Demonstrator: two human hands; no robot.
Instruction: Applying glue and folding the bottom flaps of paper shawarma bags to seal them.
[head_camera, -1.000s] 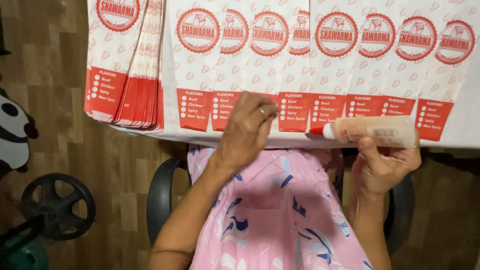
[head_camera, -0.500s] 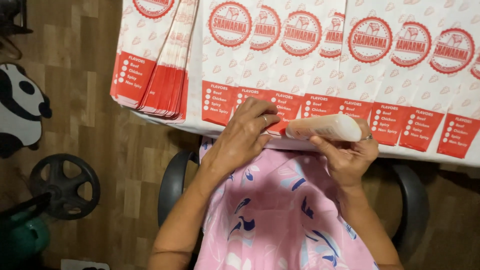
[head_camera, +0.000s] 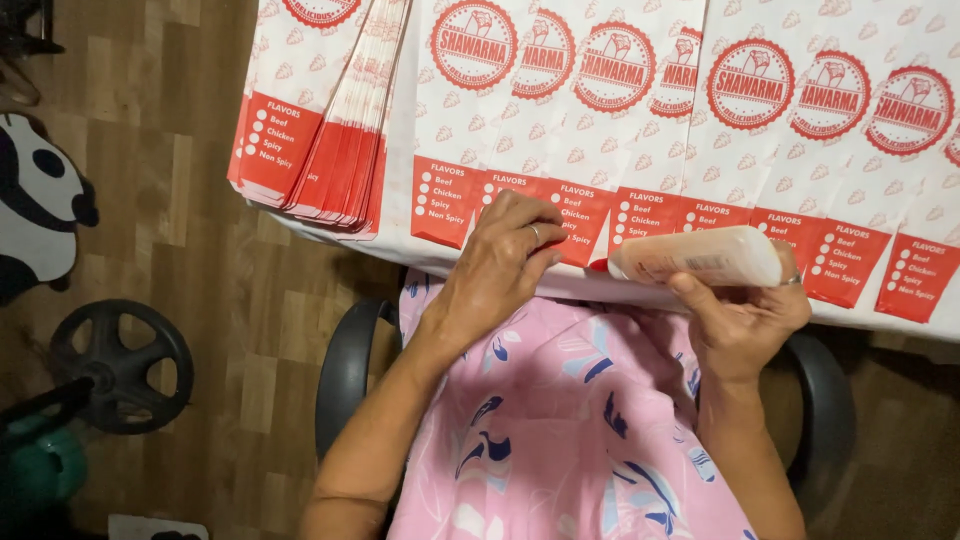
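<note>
A row of overlapping white paper bags (head_camera: 640, 110) with red round emblems and red bottom strips lies along the table edge. My left hand (head_camera: 500, 265) rests with its fingers pinched on the red bottom strip of one bag near the middle. My right hand (head_camera: 745, 320) grips a pale squeeze bottle (head_camera: 700, 258) held sideways, its red-tipped nozzle pointing left at the bags' bottom edges. My lap in pink patterned cloth is below.
A thick fanned stack of the same bags (head_camera: 330, 130) lies at the table's left end. I sit on a dark chair (head_camera: 345, 370). On the wooden floor at left are a black weight plate (head_camera: 120, 365) and a black-and-white panda toy (head_camera: 40, 205).
The view has shifted so the table appears further right and closer. The bottle's nozzle stays at the bags' bottom strips, while my left hand keeps its pinch on the strip.
</note>
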